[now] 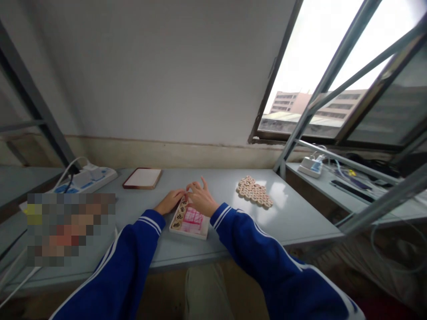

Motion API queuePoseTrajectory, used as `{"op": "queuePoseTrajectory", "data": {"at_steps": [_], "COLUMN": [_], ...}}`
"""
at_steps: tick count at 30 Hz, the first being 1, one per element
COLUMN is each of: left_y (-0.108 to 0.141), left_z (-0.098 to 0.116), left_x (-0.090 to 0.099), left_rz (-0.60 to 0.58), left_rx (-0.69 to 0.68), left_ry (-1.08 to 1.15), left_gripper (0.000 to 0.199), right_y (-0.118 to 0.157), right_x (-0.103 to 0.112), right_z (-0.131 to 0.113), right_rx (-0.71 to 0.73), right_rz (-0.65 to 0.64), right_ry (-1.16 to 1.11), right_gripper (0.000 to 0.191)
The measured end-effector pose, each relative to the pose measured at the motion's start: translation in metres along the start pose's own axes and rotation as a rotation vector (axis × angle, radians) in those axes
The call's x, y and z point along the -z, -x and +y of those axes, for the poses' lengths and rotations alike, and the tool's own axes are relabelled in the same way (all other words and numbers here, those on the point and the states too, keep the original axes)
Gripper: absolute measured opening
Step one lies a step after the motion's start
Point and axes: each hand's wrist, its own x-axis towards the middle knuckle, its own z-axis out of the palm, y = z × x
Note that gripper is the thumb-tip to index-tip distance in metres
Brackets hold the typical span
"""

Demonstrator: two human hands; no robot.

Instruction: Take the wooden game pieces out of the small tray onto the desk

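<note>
A shallow white box (189, 234) lies on the desk in front of me, with a pink-lined sheet (192, 221) inside. Along its left wall runs a row of round wooden Chinese chess pieces (179, 217) with dark characters. My left hand (171, 201) is closed at the box's far left corner, its fingers against the edge. Over the far end of the box, my right hand (200, 198) has its thumb and forefinger pinched near the row's end, little finger raised; what lies between the fingertips is hidden. Both hands' fingertips nearly meet.
Many more chess pieces (254, 192) lie grouped flat at the right of the desk (293, 222). A box lid (142, 178) rests at the back left. A power strip (100, 178) with cables and a blurred-out patch are further left. A metal bed frame post (283, 166) stands at right.
</note>
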Motion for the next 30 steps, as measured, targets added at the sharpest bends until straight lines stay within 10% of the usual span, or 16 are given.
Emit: {"op": "queuePoseTrajectory", "data": {"at_steps": [12,18,23,30], "left_y": [-0.001,0.004,0.009,0.008], "left_z": [-0.006,0.003,0.009,0.019], "left_x": [-0.006,-0.007,-0.01,-0.015], "left_rz": [0.068,0.048,-0.014,0.033], "left_rx": [0.032,0.07,0.077,0.168], "left_ry": [-0.101,-0.177,-0.378,-0.445], "left_gripper": [0.025,0.021,0.03,0.03], "right_y": [0.01,0.082,0.147,0.169], "right_x": [0.019,0.056,0.044,0.033], "right_z": [0.018,0.07,0.11,0.132], "right_rx": [0.018,-0.241,-0.372,-0.382], "right_rz": [0.004,0.065,0.066,0.101], "right_ry": [-0.065,-0.069,0.102,0.16], "right_gripper": [0.024,0.025,0.019,0.03]}}
